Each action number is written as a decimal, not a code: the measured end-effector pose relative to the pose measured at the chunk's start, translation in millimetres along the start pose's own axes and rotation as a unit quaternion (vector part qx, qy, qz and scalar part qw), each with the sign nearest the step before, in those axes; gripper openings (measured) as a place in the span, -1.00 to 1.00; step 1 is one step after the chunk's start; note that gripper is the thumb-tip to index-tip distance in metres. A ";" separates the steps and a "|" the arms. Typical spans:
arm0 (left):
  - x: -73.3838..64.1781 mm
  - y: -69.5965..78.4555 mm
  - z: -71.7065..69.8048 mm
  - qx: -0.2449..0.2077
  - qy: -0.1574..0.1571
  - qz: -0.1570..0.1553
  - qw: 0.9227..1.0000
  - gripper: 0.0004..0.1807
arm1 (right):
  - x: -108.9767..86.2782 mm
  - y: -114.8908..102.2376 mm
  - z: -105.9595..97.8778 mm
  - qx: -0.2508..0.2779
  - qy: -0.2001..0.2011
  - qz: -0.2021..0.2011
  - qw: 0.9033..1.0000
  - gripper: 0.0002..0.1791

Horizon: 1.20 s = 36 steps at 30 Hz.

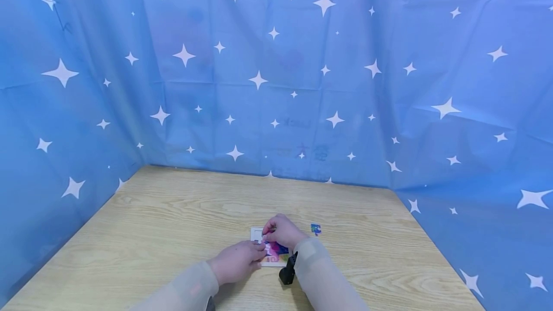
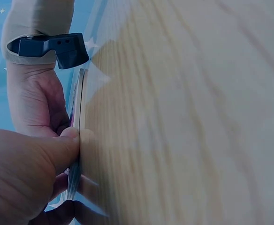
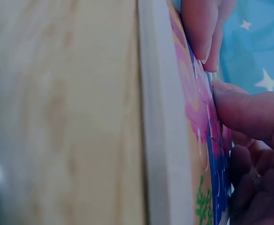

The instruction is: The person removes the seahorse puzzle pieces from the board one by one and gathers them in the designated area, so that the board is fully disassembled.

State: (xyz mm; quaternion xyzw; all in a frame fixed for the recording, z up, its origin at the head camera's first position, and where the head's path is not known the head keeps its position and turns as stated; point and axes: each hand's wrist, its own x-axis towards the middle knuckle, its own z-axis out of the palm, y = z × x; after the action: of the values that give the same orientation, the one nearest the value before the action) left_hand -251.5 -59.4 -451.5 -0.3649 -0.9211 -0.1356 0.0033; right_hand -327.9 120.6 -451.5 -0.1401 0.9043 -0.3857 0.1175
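A white-edged puzzle board [image 1: 276,264] is laid flat on a pale, wood-grained worktop [image 1: 181,210], and both hands are placed at it. On its face a picture is shown in pink, dark blue and orange, with a bit of green near its near right corner; at its far left corner a white patch is left uncovered.

The board's left side is held by the left hand [image 1: 241,260]: the thumb is set against the near edge and the fingers are laid over the face, so the board is grasped by this grip. The right hand [image 1: 282,231] is held over the far part of the board, with its thumb brought down to the picture surface and its fingers bent in beside it. Whether a small piece is pinched in this grip cannot be told, as the fingertips are partly hidden.

Beyond the board's far right corner, just apart from it, a loose blue puzzle piece [image 1: 316,229] with touches of green and purple is seen lying on the worktop. Close to the board's near right corner a black wrist device [image 1: 288,270] is worn on the right wrist, at the end of a light sleeve [image 1: 330,277]. Well past the board, the worktop is bordered by a blue backdrop [image 1: 294,124] printed with white stars.
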 end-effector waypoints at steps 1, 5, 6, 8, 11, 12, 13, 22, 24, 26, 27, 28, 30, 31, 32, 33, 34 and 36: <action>0.0 -0.1 0.3 0.001 0.001 0.001 1.000 -0.58 | 0.1 -0.1 0.1 -0.002 0.000 -0.002 1.000 -0.95; 0.3 -0.4 1.3 0.006 0.005 0.004 1.000 -0.58 | 1.9 1.6 0.8 -0.004 0.001 -0.011 1.000 -0.93; 0.4 -0.4 1.5 0.008 0.006 0.005 1.000 -0.58 | 2.4 2.6 1.1 -0.001 0.001 -0.012 1.000 -0.93; 0.5 -0.3 1.9 0.011 0.007 0.005 1.000 -0.58 | 3.5 4.4 1.6 0.006 0.002 -0.013 1.000 -0.93; 0.7 -0.2 1.7 0.009 0.006 0.005 1.000 -0.58 | 4.4 6.2 2.3 0.014 0.003 -0.014 1.000 -0.92; 0.7 -0.3 1.7 0.007 0.005 0.005 1.000 -0.58 | 4.4 6.3 2.3 0.016 0.002 -0.013 1.000 -0.92; 0.7 -0.2 1.7 0.004 0.004 0.004 1.000 -0.58 | 4.2 5.9 2.0 0.017 0.002 -0.013 1.000 -0.92; 0.3 -1.1 2.4 -0.013 -0.006 -0.009 1.000 -0.56 | 2.4 3.5 -0.2 0.015 0.002 -0.024 1.000 -0.83; 0.6 -1.2 2.1 -0.014 -0.007 -0.010 1.000 -0.56 | 1.8 3.4 -0.9 0.013 0.004 -0.018 1.000 -0.82; 1.0 -1.3 1.9 -0.015 -0.007 -0.010 1.000 -0.56 | 1.0 3.5 -1.7 0.010 0.004 -0.015 1.000 -0.83; 1.0 -1.5 1.9 -0.015 -0.007 -0.010 1.000 -0.56 | 0.6 3.2 -2.1 0.010 0.004 -0.013 1.000 -0.83; 0.8 -1.6 2.1 -0.014 -0.007 -0.010 1.000 -0.56 | 0.4 2.9 -2.6 0.011 0.004 -0.009 1.000 -0.84; 0.7 -1.5 2.2 -0.011 -0.006 -0.009 1.000 -0.56 | 0.4 3.2 -3.5 0.014 0.004 -0.006 1.000 -0.83; 0.5 -1.2 2.1 -0.010 -0.006 -0.010 1.000 -0.56 | 0.4 3.4 -4.1 0.020 0.003 -0.004 1.000 -0.83; 0.2 -0.9 1.9 -0.010 -0.006 -0.011 1.000 -0.56 | 0.7 4.3 -4.8 0.020 0.004 -0.003 1.000 -0.83; 0.0 -0.6 1.9 -0.008 -0.006 -0.011 1.000 -0.56 | 1.1 5.0 -5.4 0.020 0.003 -0.002 1.000 -0.84; -0.2 -0.1 1.8 -0.007 -0.005 -0.011 1.000 -0.56 | 1.7 6.0 -6.1 0.018 0.002 -0.005 1.000 -0.84; -0.4 0.6 1.1 -0.007 -0.005 -0.011 1.000 -0.56 | 2.2 7.7 -7.4 0.011 0.002 -0.010 1.000 -0.85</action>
State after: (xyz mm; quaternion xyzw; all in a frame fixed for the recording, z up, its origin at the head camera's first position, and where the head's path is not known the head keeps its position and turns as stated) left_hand -250.8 -59.0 -452.4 -0.3551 -0.9242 -0.1406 -0.0051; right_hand -333.6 129.9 -452.3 -0.1476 0.8988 -0.3969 0.1134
